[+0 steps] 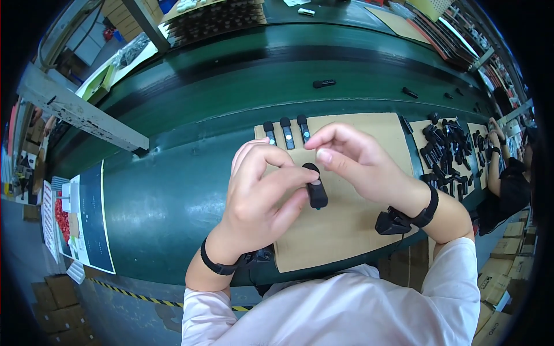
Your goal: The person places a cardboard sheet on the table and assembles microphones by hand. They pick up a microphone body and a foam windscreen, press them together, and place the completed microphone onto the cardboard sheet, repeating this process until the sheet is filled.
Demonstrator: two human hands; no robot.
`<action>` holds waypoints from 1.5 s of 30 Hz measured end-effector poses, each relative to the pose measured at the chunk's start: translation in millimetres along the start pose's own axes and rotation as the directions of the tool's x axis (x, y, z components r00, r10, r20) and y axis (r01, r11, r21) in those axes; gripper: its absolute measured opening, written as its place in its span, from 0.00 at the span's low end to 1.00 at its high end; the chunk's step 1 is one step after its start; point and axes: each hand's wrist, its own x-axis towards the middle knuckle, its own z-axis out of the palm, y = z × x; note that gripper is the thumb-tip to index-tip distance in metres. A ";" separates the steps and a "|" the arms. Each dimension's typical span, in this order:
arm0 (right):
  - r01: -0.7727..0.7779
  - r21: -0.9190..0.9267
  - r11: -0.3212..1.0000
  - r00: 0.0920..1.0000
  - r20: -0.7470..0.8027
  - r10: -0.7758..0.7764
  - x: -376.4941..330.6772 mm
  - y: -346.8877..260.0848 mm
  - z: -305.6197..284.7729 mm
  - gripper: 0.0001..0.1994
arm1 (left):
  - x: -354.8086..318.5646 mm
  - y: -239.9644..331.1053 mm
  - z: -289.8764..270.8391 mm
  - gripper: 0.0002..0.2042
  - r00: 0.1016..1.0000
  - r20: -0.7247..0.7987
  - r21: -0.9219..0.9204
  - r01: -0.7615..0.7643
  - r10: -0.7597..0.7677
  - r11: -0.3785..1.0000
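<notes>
Both forearms come up from below, wrists banded in black. Left hand (259,193) curls, fingers (283,176) pinched closed; right hand (360,161) arches just above, fingertips bunched together, nearly meeting the left.

head-worn fisheye, close above workbench (173,196)

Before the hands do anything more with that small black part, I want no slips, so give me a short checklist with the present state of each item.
1. Left hand grips the small black part: ok, thumb and fingers close around it.
2. Right hand at the part's top end: ok, fingertips meet just above it.
3. Part over the cardboard sheet: ok.
4. Three finished pieces lined up at the sheet's far edge: ok, side by side.
5. Pile of black parts to the right: ok, apart from both hands.
6. Light dot on the held part seated: cannot tell.
</notes>
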 end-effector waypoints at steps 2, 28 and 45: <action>-0.103 0.057 0.993 0.993 0.072 0.098 1.1 -0.8 -3.6 0.12 | 0.4 -0.3 2.1 0.18 0.999 0.015 0.018 -0.030 0.030 0.999; -0.105 -0.753 0.649 0.991 -0.022 0.135 90.1 46.0 -98.6 0.10 | 1.7 -11.6 8.7 0.11 0.996 0.042 0.102 0.078 -0.083 0.992; -0.106 -0.847 0.521 0.981 -0.004 0.193 93.8 36.6 -90.5 0.12 | 0.3 -16.5 9.5 0.10 0.993 0.022 0.075 0.114 -0.116 0.991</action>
